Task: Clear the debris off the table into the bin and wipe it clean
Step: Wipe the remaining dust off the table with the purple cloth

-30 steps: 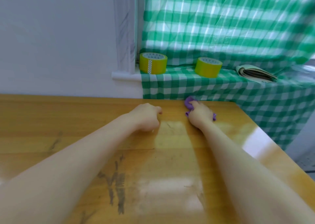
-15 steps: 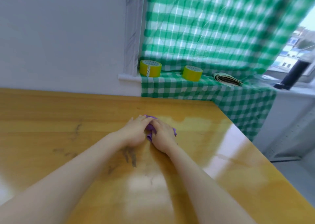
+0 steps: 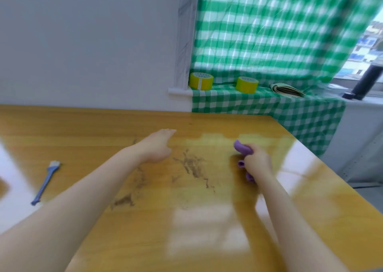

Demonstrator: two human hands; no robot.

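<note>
A glossy wooden table (image 3: pixel 228 226) fills the lower view, with dark smears (image 3: pixel 191 165) near its middle. My right hand (image 3: pixel 258 162) is closed around a bunched purple cloth (image 3: pixel 243 150), just above the table's right part. My left hand (image 3: pixel 158 146) lies flat and empty with its fingers stretched out, left of the smears. A blue-handled brush (image 3: pixel 46 181) lies on the table at the far left. No bin is in view.
A sill covered in green checked cloth (image 3: pixel 259 104) runs behind the table. It carries two yellow tape rolls (image 3: pixel 201 80) (image 3: pixel 247 84) and a folded booklet (image 3: pixel 287 89). A dark cylinder (image 3: pixel 363 83) stands at the window. The table's right edge drops to the floor.
My hands were together on the cloth near the table's middle. They have parted: the right hand carried the cloth to the right and the left hand opened flat. The view has pulled back, showing the brush.
</note>
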